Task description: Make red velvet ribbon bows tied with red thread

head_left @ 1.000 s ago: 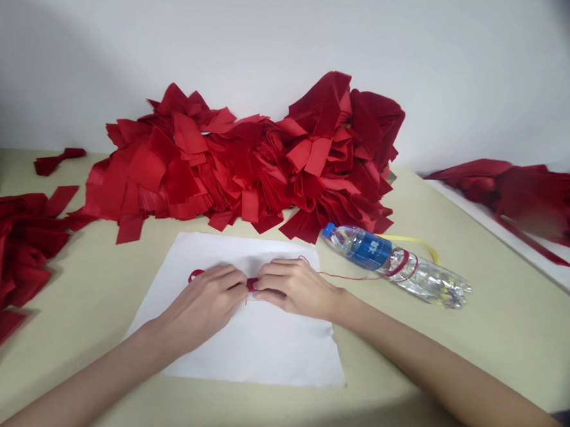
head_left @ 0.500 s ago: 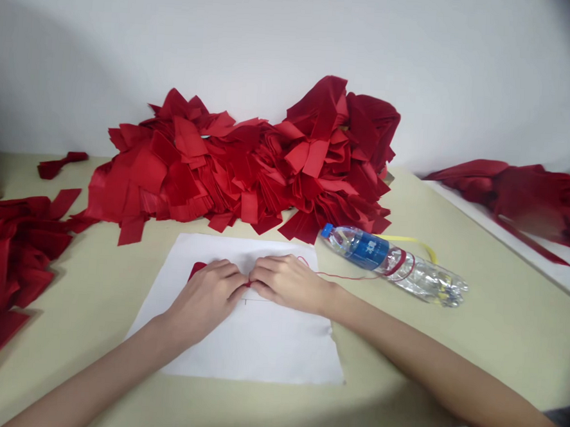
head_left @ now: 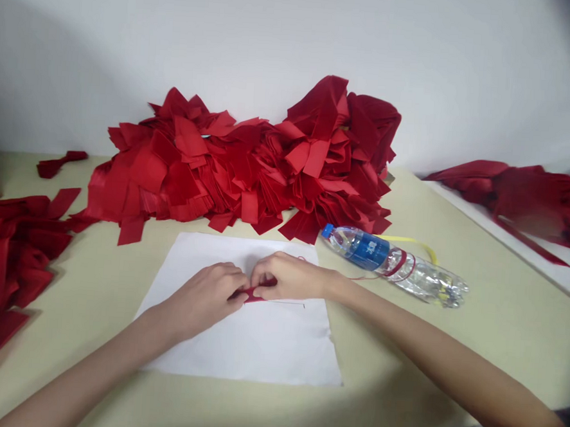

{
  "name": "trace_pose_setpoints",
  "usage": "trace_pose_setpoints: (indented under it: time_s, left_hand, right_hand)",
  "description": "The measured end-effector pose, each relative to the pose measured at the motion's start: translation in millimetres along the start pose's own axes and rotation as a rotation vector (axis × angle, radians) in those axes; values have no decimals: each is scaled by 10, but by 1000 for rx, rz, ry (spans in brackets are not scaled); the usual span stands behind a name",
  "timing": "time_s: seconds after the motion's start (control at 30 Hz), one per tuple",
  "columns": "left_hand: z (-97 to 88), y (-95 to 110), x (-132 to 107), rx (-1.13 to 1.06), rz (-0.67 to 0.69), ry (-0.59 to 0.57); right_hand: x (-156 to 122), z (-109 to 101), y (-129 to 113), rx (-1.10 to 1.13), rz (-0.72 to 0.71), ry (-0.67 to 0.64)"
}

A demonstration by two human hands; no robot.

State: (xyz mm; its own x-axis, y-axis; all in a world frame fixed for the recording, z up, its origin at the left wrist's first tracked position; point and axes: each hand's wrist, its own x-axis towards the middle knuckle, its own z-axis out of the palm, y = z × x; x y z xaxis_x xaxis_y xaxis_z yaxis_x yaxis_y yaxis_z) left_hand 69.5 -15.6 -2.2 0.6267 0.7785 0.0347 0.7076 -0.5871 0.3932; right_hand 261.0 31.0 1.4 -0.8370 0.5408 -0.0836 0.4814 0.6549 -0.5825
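Both of my hands meet over a white sheet [head_left: 257, 347] that has a thin marked line on it. Between them is a small piece of red ribbon [head_left: 253, 295], mostly covered by my fingers. My left hand [head_left: 215, 290] pinches its left end close to the sheet. With thumb and fingers curled, my right hand [head_left: 281, 278] grips the ribbon's right part. A red thread shows behind my right hand and wrist and leads toward a plastic bottle [head_left: 370, 249] with a blue cap and label, lying on its side with thread wound round it.
A large heap of red ribbon pieces [head_left: 249, 166] lies at the back against the wall. More red pieces [head_left: 11, 261] are piled at the left, and one tied piece [head_left: 61, 163] lies apart. At right, red fabric [head_left: 513, 195] rests on a white board. A yellow strip [head_left: 425, 244] lies behind the bottle.
The ribbon has shifted from under my left hand to between both hands, along the marked line. My right hand has turned, its fingers now more curled. The bottle has stayed put.
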Motion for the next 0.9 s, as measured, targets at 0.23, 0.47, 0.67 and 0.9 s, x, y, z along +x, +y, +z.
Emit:
trace_pose_setpoints:
  time_s: [0.23, 0.47, 0.67, 0.9]
  left_hand:
    - [151, 0, -119, 336, 237, 107]
    - [263, -60, -246, 332, 367, 194]
    - [292, -36, -292, 293, 313, 189]
    - [277, -57, -228, 270, 247, 106]
  right_hand:
    - [-159, 254, -27, -506, -192, 225]
    - [-248, 341, 31, -802, -500, 326]
    - [-314, 346, 21, -768, -423, 304]
    - [-259, 317, -22, -659, -315, 287]
